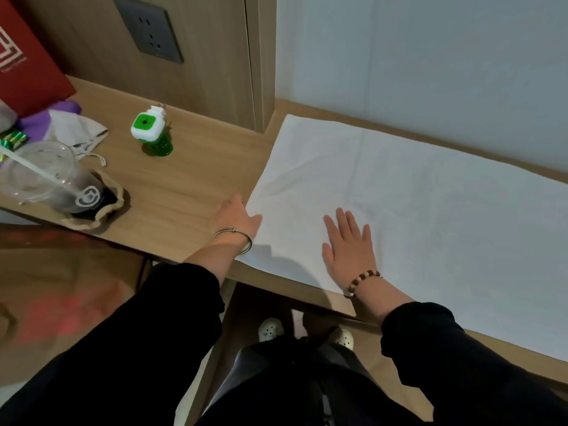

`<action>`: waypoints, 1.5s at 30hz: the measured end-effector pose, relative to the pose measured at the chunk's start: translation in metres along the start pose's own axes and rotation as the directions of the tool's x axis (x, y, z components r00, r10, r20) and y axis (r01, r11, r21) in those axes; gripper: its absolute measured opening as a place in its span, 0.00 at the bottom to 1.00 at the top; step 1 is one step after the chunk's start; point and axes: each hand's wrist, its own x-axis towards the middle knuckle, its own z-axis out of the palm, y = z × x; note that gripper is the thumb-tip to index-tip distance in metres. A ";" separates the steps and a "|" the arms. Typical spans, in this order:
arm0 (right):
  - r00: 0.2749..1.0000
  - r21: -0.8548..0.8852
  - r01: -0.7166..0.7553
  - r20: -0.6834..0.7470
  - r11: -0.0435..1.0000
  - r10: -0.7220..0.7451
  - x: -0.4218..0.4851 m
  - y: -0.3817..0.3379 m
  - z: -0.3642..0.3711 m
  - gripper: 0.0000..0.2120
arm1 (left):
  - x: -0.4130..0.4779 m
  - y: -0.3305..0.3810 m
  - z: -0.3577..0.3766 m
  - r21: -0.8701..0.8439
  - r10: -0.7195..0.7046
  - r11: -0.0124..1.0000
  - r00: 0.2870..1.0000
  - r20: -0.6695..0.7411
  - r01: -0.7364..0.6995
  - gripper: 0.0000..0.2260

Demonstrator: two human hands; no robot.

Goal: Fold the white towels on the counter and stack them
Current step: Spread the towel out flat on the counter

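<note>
The wooden counter runs under both hands and away to the left of them. The white towel lies spread flat on it. It starts at the left hand, passes under the right hand and stretches far to the right of it, out of view. Its near edge runs along the counter's front edge just behind the right wrist.

The right hand is released. It lies palm down on the towel with fingers straight and slightly spread, near the towel's near left corner.

The left hand sits at the towel's left edge, just left of the right hand. Its fingertips are hidden where they meet the cloth, so whether it pinches the edge or only touches it cannot be told.

A red bag stands far left of the left hand, at the back of the counter. A clear cup with a straw lies tipped in front of it. A green and white plug-in device stands beyond the left hand, between it and the wall socket.

A metal bangle circles the left wrist and a bead bracelet the right.
</note>
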 end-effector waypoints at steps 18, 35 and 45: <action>0.659 0.799 -0.221 -0.301 0.559 0.690 -0.015 0.097 -0.063 0.18 | -0.075 0.148 0.011 -0.633 0.631 0.714 0.667 0.397 -0.299 0.08; 0.877 0.224 -0.448 -0.076 0.866 0.474 -0.029 0.090 -0.043 0.19 | -0.052 0.113 0.071 0.445 0.580 0.444 0.628 0.519 -0.778 0.20; 0.879 0.214 -0.352 -0.258 0.911 0.400 -0.007 0.055 -0.059 0.28 | -0.049 0.117 0.076 0.343 0.342 0.812 0.861 0.376 -0.472 0.29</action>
